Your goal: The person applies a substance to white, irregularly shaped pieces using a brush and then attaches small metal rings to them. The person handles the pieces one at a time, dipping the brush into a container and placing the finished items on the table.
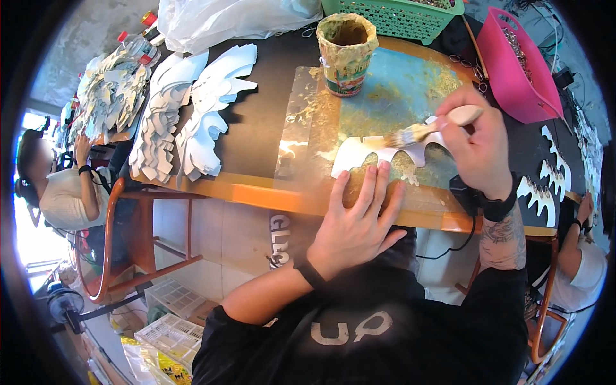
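My right hand point(473, 138) grips a paintbrush point(417, 133) by its pale wooden handle. The bristles touch the upper edge of a white cut-out piece point(351, 156) with a scalloped lower edge. With fingers stretched out and spread, my left hand point(359, 215) lies flat, its fingertips on the near edge of that piece. Beneath it is a blue mat point(391, 80) smeared with yellowish paste. Behind the piece stands a tub point(346, 61), its rim and sides crusted with the same paste.
Stacks of white cut-outs point(215, 115) lie left on the table, with a heap of more point(112, 96) beyond. A green basket point(401, 22) and a pink bin point(516, 70) stand at the back. Scalloped pieces point(539, 199) lie right. Other people point(70, 199) sit at both sides.
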Tool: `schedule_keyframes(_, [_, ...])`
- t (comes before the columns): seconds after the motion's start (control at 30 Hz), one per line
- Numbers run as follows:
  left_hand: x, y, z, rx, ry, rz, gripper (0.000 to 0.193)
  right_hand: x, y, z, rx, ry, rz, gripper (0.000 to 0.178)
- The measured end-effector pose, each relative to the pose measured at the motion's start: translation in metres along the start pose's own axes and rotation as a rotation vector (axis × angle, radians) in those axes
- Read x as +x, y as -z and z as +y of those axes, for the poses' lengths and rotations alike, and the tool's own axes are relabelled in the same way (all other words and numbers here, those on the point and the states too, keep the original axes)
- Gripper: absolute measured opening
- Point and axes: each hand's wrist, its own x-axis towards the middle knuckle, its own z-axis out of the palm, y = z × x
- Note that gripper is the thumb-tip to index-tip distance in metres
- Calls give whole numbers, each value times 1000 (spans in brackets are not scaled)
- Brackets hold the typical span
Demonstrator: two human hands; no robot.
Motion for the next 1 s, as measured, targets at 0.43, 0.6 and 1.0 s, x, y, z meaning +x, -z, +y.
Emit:
schedule_keyframes(0.43, [1,1,2,20,5,-18,77,-2,4,-7,101,74,54,9])
schedule_keyframes(0.6, [-1,0,2,34,3,-18,78,1,-6,-7,-75,86,-35,9])
schedule_keyframes(1.0, [0,1,1,16,8,-31,76,1,14,-1,-127,-14,-13,9])
